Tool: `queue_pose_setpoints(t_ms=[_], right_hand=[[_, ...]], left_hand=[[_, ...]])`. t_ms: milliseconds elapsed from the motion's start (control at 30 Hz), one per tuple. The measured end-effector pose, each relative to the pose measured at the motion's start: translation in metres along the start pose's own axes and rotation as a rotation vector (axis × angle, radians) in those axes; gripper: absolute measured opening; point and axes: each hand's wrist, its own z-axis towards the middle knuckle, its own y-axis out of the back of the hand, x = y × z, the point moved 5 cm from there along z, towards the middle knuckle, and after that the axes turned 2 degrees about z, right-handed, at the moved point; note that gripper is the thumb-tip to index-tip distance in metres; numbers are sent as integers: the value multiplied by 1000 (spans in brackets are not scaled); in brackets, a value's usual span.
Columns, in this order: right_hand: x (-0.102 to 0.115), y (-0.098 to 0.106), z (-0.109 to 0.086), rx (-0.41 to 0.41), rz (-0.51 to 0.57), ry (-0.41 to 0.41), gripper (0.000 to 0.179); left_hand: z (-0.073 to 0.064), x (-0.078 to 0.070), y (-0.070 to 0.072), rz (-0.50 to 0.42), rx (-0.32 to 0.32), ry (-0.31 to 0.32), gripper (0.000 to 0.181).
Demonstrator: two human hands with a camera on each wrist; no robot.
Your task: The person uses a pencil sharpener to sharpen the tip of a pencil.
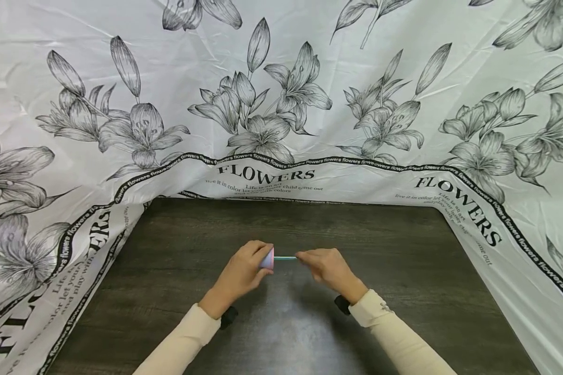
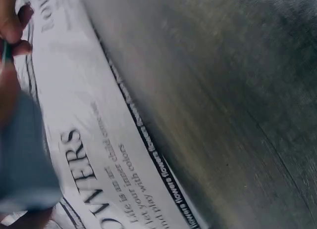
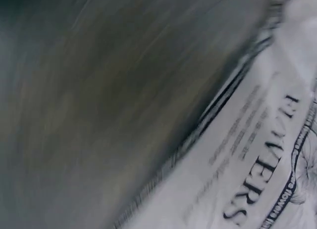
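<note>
Over the middle of the table, my left hand [image 1: 240, 269] grips a small pale purple cup-like thing [image 1: 266, 259] with a pink rim, tipped on its side so the rim faces right. A thin teal stick [image 1: 285, 258] runs level from the rim to my right hand [image 1: 329, 268], whose fingertips pinch its far end. How deep the stick goes into the cup-like thing is hidden. At the left edge of the left wrist view, the same cup-like thing [image 2: 27, 157] looks blue-grey and blurred. Neither hand shows in the right wrist view.
Beneath both hands is a dark wood-grain table [image 1: 356, 229]. White cloth [image 1: 281, 182] printed with flowers and lettering hangs behind it and along both sides. Each wrist wears a black device, such as the one [image 1: 228, 316] at the left cuff.
</note>
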Motion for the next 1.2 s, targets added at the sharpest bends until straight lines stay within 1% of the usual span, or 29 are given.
queue_pose_setpoints(t_ms=[67, 133, 167, 200, 233, 267, 300, 333, 367, 433, 500, 533, 567, 600, 633, 667, 700, 733, 767, 800, 867, 933, 967, 1000, 1033, 1067, 1100, 1133, 1200], right_hand=[[-10, -4, -1, 118, 324, -194, 19], [-19, -8, -4, 200, 610, -407, 21], [-22, -9, -6, 234, 711, -500, 22], [-25, -10, -7, 263, 766, -565, 23], [-26, -10, -7, 285, 795, -601, 22], [-25, -10, -6, 303, 783, -605, 23], [-23, -9, -5, 311, 737, -574, 22], [-21, -7, -2, 304, 657, -519, 22], [-17, -5, 1, 281, 544, -437, 22], [-8, 0, 7, 185, 249, -250, 23], [2, 5, 10, 47, -49, -91, 24], [7, 6, 9, -11, -167, -32, 23], [11, 7, 9, -60, -259, 20, 22], [14, 7, 8, -96, -320, 58, 20], [16, 6, 7, -111, -355, 83, 18], [17, 5, 6, -112, -353, 99, 18], [17, 3, 5, -98, -333, 105, 17], [16, 1, 5, -66, -270, 91, 18], [14, 0, 4, -20, -173, 54, 17], [11, -2, 4, 33, -46, -6, 17], [2, -4, 2, 132, 255, -184, 18], [-7, -6, 0, 201, 514, -378, 18], [-10, -6, -1, 226, 599, -450, 18], [-12, -7, -1, 246, 652, -500, 18], [-14, -7, -1, 262, 675, -525, 17], [-14, -7, 0, 275, 651, -521, 17], [-12, -6, 2, 277, 600, -491, 18], [-11, -5, 3, 265, 518, -439, 18], [-5, -2, 6, 200, 269, -296, 20]], left_hand=[[0, -8, 2, 135, -80, -134, 53], [-1, -15, 3, 227, -169, -255, 40], [-3, -17, 3, 258, -212, -303, 33], [-4, -17, 2, 279, -246, -335, 28], [-6, -17, 2, 298, -270, -350, 25], [-8, -16, 1, 290, -281, -350, 26], [-9, -13, 0, 264, -285, -333, 28], [-10, -10, 0, 230, -274, -298, 31], [-10, -7, 0, 183, -250, -246, 36], [-8, 2, -1, 65, -161, -106, 50], [-6, 11, -1, -96, -53, 46, 58], [-5, 15, -1, -174, 11, 123, 57], [-5, 18, -2, -257, 75, 196, 56], [-5, 21, -3, -333, 137, 265, 54], [-5, 23, -4, -400, 184, 324, 52], [-6, 24, -5, -450, 221, 370, 51], [-7, 25, -6, -474, 246, 394, 50], [-7, 24, -7, -470, 254, 389, 50], [-8, 22, -7, -438, 251, 359, 51], [-8, 20, -8, -386, 225, 298, 53], [-9, 11, -9, -231, 128, 119, 55], [-12, 1, -9, -50, -10, -63, 57], [-15, -3, -9, 22, -74, -128, 57], [-17, -6, -9, 68, -134, -173, 57], [-18, -7, -9, 96, -173, -192, 58], [-19, -6, -9, 100, -193, -188, 59], [-19, -5, -8, 87, -199, -169, 60], [-18, -2, -7, 61, -184, -134, 61], [-15, 4, -7, -18, -125, -29, 61]])
